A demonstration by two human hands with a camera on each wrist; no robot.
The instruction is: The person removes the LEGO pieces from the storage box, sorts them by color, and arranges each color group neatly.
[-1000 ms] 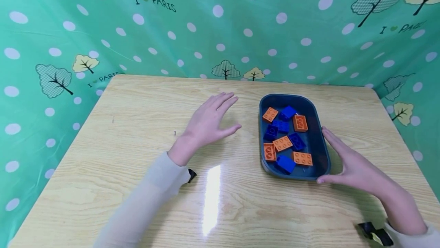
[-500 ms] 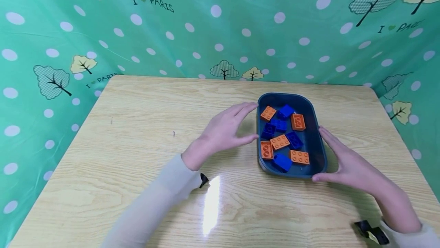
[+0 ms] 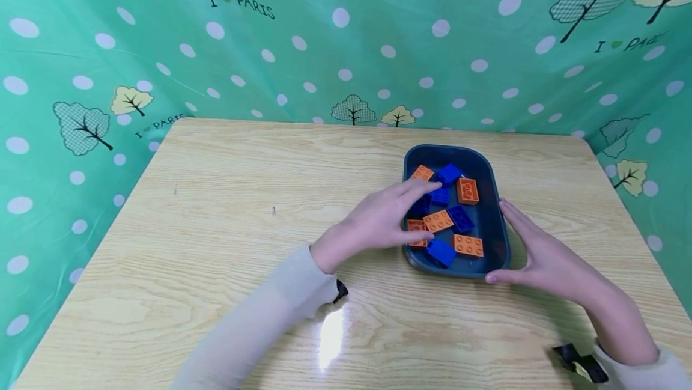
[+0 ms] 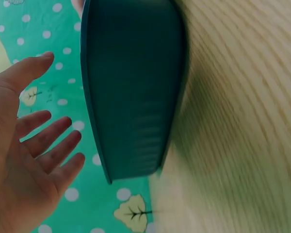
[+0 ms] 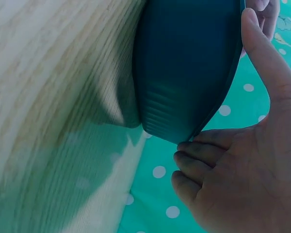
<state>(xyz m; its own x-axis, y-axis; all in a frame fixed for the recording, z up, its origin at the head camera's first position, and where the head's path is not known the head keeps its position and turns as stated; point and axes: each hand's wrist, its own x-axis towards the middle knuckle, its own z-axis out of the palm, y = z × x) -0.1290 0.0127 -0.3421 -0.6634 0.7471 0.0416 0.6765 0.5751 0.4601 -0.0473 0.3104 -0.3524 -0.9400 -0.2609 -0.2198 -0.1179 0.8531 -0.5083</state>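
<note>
A dark blue tray [image 3: 489,198] holds several orange and blue toy building bricks, some studs up and some on their sides. My left hand [image 3: 386,216] is over its left rim with thumb and fingers spread. Nothing shows between them; the hand covers part of the bricks on that side. My right hand [image 3: 546,258] rests against the tray's right side, its fairly straight fingers along the rim and its thumb at the near right corner. In the right wrist view the fingertips [image 5: 186,145] touch the tray's edge. An orange brick [image 3: 468,246] and a blue brick [image 3: 441,252] lie near the front.
The tray stands on a light wooden table [image 3: 216,210], right of its middle. A green dotted curtain [image 3: 303,41] with printed trees hangs behind the table and at its sides. Black straps [image 3: 581,363] show at the sleeve cuffs.
My left hand has moved right, from the bare tabletop to above the tray's left part. The right hand stays at the tray, which has shifted slightly left.
</note>
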